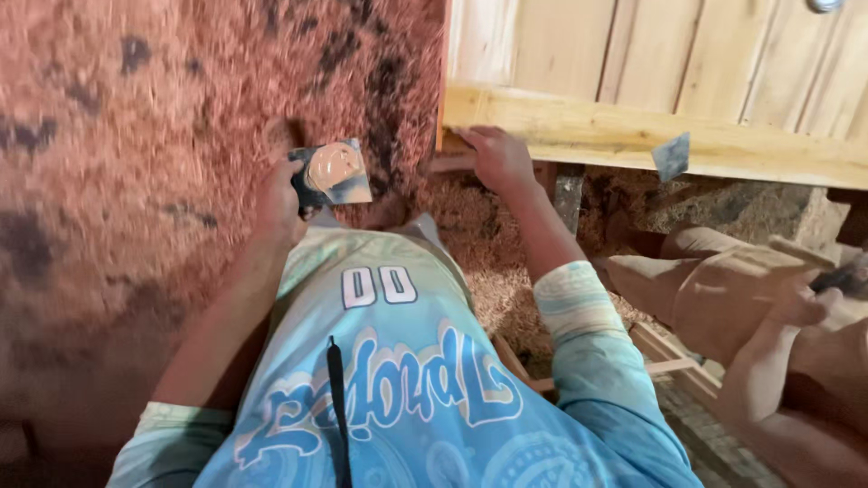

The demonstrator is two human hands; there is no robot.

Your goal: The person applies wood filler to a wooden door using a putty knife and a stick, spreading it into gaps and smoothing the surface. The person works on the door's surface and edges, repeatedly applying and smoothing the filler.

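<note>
My left hand (278, 206) grips a small dark square board (331, 173) with a dab of tan filler on it, held over the sawdust-covered floor (136, 136). My right hand (497, 158) rests with its fingers on the lower left corner of a pale wooden panel (633, 131), which is made of vertical boards with a horizontal rail. It holds nothing that I can see. My light blue patterned jersey (407, 380) fills the bottom of the view.
A grey scraper blade (671, 155) sits against the panel's rail. On the right, another person in brown clothes (714, 280) crouches, with a hand (796, 305) near a dark tool (843, 278). Wooden slats (669, 357) lie on the floor beneath.
</note>
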